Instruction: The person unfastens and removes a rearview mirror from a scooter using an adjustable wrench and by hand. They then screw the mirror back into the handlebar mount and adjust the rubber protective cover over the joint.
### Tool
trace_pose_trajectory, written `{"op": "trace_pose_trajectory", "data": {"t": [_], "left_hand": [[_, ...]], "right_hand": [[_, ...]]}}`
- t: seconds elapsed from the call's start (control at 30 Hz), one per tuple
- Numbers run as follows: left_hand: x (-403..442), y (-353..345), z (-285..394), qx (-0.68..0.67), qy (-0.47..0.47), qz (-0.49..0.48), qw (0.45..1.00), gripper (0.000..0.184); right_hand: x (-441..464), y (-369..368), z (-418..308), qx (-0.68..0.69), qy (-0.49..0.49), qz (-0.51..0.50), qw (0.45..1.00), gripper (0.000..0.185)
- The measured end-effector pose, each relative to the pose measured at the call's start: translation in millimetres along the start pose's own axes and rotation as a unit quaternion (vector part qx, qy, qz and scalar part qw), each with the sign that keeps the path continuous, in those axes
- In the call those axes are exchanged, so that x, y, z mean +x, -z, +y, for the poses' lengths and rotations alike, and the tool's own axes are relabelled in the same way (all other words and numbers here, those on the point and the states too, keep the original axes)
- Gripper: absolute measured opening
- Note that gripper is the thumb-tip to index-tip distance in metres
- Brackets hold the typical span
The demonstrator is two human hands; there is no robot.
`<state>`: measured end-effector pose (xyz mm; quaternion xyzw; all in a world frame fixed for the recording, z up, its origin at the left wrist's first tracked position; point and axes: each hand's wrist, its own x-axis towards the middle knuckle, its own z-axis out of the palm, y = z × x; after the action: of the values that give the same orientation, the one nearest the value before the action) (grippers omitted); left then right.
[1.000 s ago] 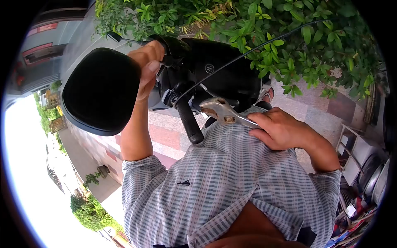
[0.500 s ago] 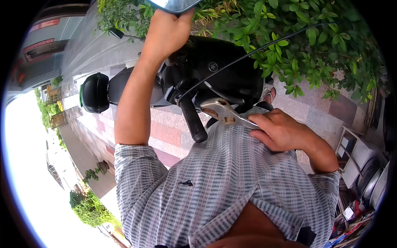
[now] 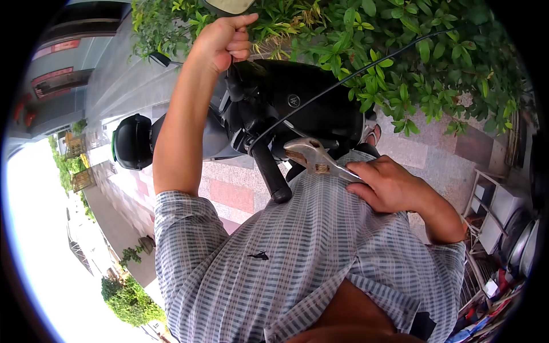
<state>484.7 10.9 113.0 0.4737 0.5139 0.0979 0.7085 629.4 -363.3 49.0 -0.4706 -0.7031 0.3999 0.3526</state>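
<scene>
My left hand (image 3: 225, 41), at the upper left, is closed around the stem of a scooter mirror (image 3: 230, 4), with one finger stretched out just under the mirror's edge. Most of the stem is hidden by the fist. My right hand (image 3: 384, 184) is wrapped round the handle of a metal adjustable wrench (image 3: 314, 157). The wrench's jaws point left, in front of my shirt and beside the black handlebar grip (image 3: 271, 171). Behind them stands the black scooter (image 3: 309, 94), with a dark cable rising from the handlebar.
Green bushes (image 3: 400, 57) fill the upper right. The scooter's second mirror (image 3: 160, 59) and its black rear box (image 3: 132, 142) are at the left. Tiled paving (image 3: 231, 193) lies below. A metal rack (image 3: 483, 208) with pans and other items stands at the right edge.
The mirror swung from in front of my left arm up to the top edge, turned by my left hand, which moved up with it. My right hand and the wrench have hardly moved.
</scene>
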Motion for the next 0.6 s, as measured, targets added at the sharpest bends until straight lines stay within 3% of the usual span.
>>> {"op": "trace_pose_trajectory", "data": {"t": [0.07, 0.2, 0.37, 0.5, 0.6], "left_hand": [[10, 11, 4, -0.067, 0.057, 0.010, 0.996, 0.047], [2, 8, -8, -0.116, -0.028, 0.041, 0.992, 0.036], [6, 11, -11, -0.133, -0.036, 0.042, 0.990, 0.039], [5, 27, -14, -0.144, -0.042, -0.028, 0.988, 0.034], [4, 19, -21, -0.073, -0.090, -0.018, 0.993, 0.030]], "right_hand": [[1, -2, 0, -0.003, 0.005, 0.005, 1.000, 0.035], [-1, -5, -6, -0.015, 0.011, 0.007, 1.000, 0.035], [12, 8, -31, -0.070, 0.057, 0.040, 0.995, 0.035], [54, 18, -55, -0.288, 0.117, -0.036, 0.950, 0.047], [92, 25, -55, -0.392, 0.161, -0.078, 0.902, 0.043]]}}
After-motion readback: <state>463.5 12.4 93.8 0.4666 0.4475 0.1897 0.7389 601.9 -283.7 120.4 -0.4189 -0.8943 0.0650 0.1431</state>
